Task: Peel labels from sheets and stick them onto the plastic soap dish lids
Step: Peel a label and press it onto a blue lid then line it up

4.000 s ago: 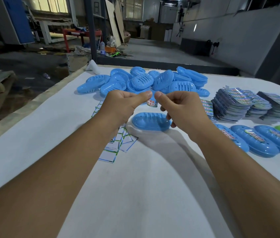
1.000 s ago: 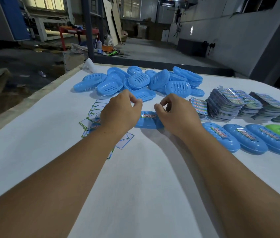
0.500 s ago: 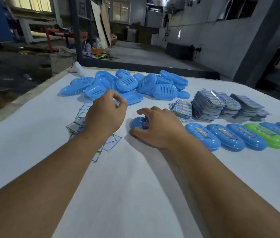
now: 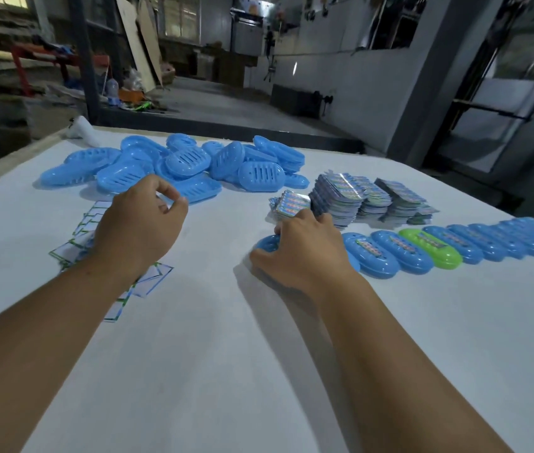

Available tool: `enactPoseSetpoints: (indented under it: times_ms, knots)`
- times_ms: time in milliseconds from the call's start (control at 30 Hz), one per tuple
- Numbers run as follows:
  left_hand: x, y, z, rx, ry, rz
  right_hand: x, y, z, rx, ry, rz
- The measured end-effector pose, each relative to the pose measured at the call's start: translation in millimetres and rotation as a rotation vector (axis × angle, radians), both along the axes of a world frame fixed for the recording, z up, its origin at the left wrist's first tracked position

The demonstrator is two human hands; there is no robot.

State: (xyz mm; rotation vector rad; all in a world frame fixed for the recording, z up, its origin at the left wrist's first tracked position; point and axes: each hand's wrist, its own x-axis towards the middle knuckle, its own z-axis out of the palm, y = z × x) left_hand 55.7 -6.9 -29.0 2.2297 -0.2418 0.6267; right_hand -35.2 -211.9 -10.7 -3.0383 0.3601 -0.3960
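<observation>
Hands at the placing step. Our right hand (image 4: pixel 301 253) grips a blue lid (image 4: pixel 267 242) at the near end of the labelled row (image 4: pixel 455 245); our left hand (image 4: pixel 139 223) hovers curled, empty (apparently). Next, we judge: fetch an unlabelled lid from the pile (image 4: pixel 174 168) at eleven o'clock.

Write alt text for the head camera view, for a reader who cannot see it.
A person's right hand grips a blue soap dish lid at the left end of a row of labelled lids on a white table. The left hand hovers curled over scattered backing sheets, near a pile of blue lids and label stacks.
</observation>
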Motion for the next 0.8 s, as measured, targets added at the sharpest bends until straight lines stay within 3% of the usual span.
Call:
enactPoseSetpoints:
  times_ms: [367, 800]
  knots:
    - [-1.7, 5.3, 3.2, 0.016, 0.03, -0.002, 2.9, -13.1, 4.4, 0.12, -0.006, -0.109]
    - [13.2, 47.5, 18.0, -0.005, 0.068, 0.241, 37.3, 22.6, -6.4, 0.213, -0.289, 0.175]
